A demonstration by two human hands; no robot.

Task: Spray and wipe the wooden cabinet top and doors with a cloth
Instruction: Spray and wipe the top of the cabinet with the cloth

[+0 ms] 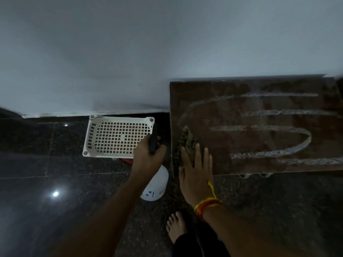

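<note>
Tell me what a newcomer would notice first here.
Pale looping streaks snake across the dark brown wooden cabinet top at right. At its left edge the right hand presses a mottled green cloth flat. Left of that, the left hand grips the dark trigger of a white spray bottle, above a white perforated plastic basket on the floor.

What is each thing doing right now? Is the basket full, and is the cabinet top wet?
Cabinet top: streaked with pale foamy spray lines, not wiped off yet.
Cloth: crumpled, pressed flat on the cabinet top's left end.
Right hand: fingers straight, pressing the cloth.
Spray bottle: off the floor, held by its dark handle.
Left hand: gripping the spray bottle.
White basket: empty, on the floor.
</note>
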